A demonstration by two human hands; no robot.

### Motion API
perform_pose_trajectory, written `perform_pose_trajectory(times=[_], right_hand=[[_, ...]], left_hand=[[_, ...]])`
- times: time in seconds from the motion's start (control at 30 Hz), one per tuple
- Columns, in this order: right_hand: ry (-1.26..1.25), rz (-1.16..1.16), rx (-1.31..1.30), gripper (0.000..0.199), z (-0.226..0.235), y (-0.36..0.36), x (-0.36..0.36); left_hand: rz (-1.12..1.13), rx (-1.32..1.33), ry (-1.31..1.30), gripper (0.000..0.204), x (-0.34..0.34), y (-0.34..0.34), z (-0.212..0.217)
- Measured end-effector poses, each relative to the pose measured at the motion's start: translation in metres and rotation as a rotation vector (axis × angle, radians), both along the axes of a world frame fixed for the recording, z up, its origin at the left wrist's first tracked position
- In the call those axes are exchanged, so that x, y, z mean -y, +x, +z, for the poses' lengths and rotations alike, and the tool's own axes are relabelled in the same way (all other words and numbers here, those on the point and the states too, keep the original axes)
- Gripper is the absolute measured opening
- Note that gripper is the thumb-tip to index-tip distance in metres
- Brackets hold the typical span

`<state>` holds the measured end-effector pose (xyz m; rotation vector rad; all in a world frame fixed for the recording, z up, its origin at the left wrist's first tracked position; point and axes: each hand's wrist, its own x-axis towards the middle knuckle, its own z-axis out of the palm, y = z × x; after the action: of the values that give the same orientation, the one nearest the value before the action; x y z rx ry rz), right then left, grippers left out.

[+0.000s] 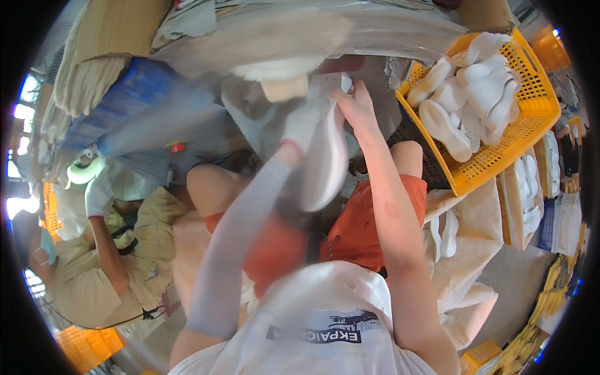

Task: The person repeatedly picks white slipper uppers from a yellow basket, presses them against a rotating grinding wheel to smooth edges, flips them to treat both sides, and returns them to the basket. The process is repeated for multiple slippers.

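My bare right hand [356,109] is closed around the upper end of a white shoe sole [334,156], which hangs lengthwise in front of my knees. Its lower end is blurred. My left hand [303,127], in a white glove with a pinkish cuff, lies against the left side of that sole; motion smears its fingers. Just beyond the glove is a beige block [284,89] under a fuzzy white round edge [275,69], whose kind I cannot make out.
At right, a yellow perforated crate [462,181] holds several white soles [494,84]. More soles [528,187] stand in a box beside it, and others [447,234] lie on beige cloth. A co-worker [100,262] sits at left. Stacked cloth [94,81] lies at the upper left.
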<state>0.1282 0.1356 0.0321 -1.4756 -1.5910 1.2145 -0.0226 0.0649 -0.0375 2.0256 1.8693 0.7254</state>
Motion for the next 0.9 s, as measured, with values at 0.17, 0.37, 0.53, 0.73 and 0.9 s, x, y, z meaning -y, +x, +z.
perform_pose_trajectory(times=[0.17,0.37,0.53,0.73,0.9], right_hand=[[-0.036,-0.009,-0.069,0.091,0.045,0.031,0.071],[0.319,-0.039,0.104,0.065,0.035,0.044,0.131],[0.338,-0.008,-0.162,0.05,0.003,0.034,0.086],[-0.005,0.21,-0.382,0.045,0.012,0.022,0.037],[-0.05,0.233,-0.316,0.036,0.012,0.016,0.014]], left_hand=[[0.331,0.857,0.017,0.036,-0.039,0.048,-0.018],[0.439,1.302,0.13,0.055,-0.096,0.068,-0.072],[0.104,0.431,0.017,0.059,-0.088,-0.006,-0.095],[0.34,0.514,-0.493,0.064,-0.028,-0.077,-0.03],[0.218,0.187,-0.3,0.057,0.006,-0.041,0.028]])
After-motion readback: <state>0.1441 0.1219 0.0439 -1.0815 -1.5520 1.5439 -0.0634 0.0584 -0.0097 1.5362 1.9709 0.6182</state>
